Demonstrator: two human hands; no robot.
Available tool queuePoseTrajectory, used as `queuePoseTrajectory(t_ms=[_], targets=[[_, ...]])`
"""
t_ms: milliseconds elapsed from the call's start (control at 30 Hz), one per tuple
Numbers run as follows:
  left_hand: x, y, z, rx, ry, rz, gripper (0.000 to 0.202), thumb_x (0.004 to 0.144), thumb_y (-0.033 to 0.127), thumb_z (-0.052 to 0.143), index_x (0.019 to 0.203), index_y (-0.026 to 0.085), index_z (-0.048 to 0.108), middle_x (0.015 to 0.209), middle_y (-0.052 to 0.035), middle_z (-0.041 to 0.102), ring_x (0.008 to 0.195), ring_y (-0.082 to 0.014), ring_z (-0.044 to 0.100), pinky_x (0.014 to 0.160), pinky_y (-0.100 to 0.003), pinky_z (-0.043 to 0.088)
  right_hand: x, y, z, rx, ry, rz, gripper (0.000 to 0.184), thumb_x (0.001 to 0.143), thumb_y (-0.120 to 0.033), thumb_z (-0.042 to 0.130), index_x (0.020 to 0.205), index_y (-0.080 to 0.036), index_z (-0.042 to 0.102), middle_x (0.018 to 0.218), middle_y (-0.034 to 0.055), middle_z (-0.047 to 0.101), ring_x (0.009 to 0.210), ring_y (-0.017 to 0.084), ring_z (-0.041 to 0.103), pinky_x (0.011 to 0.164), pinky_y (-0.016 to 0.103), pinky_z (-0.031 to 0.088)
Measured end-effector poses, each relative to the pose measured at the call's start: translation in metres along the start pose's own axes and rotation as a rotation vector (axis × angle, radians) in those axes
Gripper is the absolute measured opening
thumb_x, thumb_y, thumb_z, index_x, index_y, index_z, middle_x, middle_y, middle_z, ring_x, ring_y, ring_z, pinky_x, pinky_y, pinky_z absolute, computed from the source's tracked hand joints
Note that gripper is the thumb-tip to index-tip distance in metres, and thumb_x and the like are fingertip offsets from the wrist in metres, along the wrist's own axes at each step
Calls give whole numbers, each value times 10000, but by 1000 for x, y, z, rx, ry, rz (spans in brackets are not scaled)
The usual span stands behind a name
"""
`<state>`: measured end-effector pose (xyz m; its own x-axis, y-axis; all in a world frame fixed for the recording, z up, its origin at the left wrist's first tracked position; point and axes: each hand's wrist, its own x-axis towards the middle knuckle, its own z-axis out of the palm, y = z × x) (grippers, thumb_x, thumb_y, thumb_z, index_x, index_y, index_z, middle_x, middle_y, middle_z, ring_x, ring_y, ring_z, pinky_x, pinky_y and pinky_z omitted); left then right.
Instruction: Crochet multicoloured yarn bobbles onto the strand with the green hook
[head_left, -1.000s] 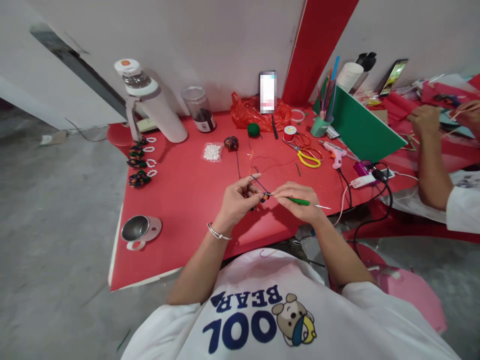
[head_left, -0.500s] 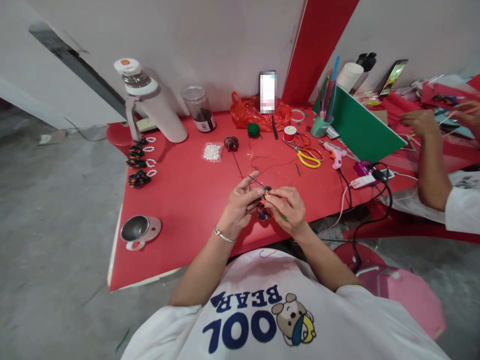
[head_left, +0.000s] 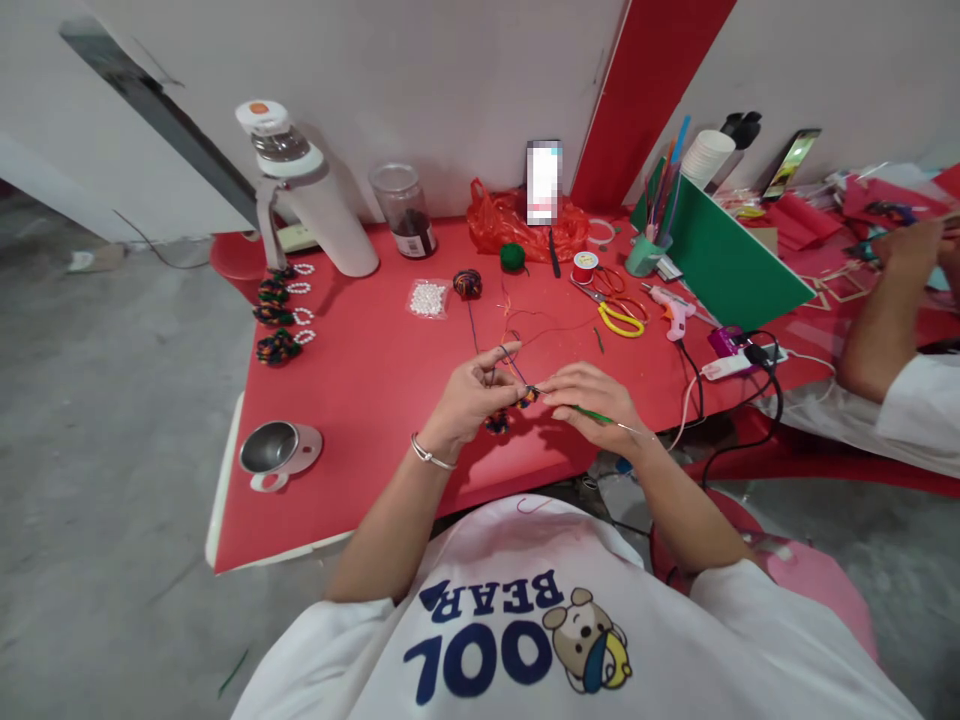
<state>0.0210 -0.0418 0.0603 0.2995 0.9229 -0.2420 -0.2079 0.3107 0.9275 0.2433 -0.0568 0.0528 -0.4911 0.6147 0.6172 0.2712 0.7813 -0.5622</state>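
My left hand [head_left: 480, 393] pinches a small multicoloured crochet piece [head_left: 498, 421], with a dark strand of yarn looped over its raised index finger. That strand runs back to a ball of multicoloured yarn [head_left: 466, 284] on the table. In my right hand [head_left: 592, 402] is a crochet hook with a green handle [head_left: 592, 413]; its tip meets the piece at my left fingertips. Past the hands lie a green yarn ball [head_left: 512, 257] and a bag of white beads [head_left: 428, 299]. Several finished-looking dark crochet pieces with bead loops [head_left: 277, 346] line the left edge.
Scissors with yellow and red handles [head_left: 621, 320], a red thread spool [head_left: 585, 267] and a pink glue gun [head_left: 675, 312] lie right of centre. A metal-lined mug [head_left: 281, 452] stands near the left edge, a white bottle [head_left: 326, 215] behind. Another person's arm [head_left: 881, 310] reaches in at right.
My right hand has turned and shifted slightly right, so the green hook handle now shows along it. The crochet piece has swung left below my left hand. The other person's hands have moved.
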Motion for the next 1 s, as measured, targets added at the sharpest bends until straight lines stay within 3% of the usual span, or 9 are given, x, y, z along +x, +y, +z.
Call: queuePoseTrajectory(t_ms=[133,333,533,733,900,1000], targets=[[-3,5,-1,84,-25,30,794,644,173,830,1393,72,588,702,-22,719,609,-120,638,582,-220,469,2,-4,-6,126,-19,103,121,939,-262,684,1024,-251,770,1062,80,809,981,202,745,942,416,564],[-5,7,0,81,-113,30,729,656,177,828,1355,115,631,711,-15,709,607,-116,622,575,-223,478,-3,2,-13,454,-17,332,147,941,-340,682,974,-242,786,989,75,813,953,212,756,885,395,596],[0,0,1,16,-171,33,710,667,218,851,1343,142,651,718,-18,704,539,-78,543,489,-195,362,-16,15,7,749,172,531,279,855,-504,753,866,-227,786,867,65,807,837,214,761,819,388,614],[2,-9,3,-5,-89,81,705,665,241,876,1331,152,662,721,-11,695,583,-91,574,522,-199,393,-22,19,30,626,293,524,280,864,-533,730,914,-267,802,929,57,779,887,199,722,789,353,600],[2,-10,5,-10,-46,60,706,670,275,879,1329,154,655,741,3,684,504,-63,493,448,-200,345,-23,17,32,510,313,461,182,917,-440,700,970,-297,801,923,40,763,930,193,706,856,365,582],[2,-11,7,-22,-31,97,700,656,268,886,1311,156,665,734,5,678,578,-85,562,526,-206,426,-22,14,31,464,323,464,186,923,-430,694,986,-291,800,938,50,767,941,201,708,873,384,591]])
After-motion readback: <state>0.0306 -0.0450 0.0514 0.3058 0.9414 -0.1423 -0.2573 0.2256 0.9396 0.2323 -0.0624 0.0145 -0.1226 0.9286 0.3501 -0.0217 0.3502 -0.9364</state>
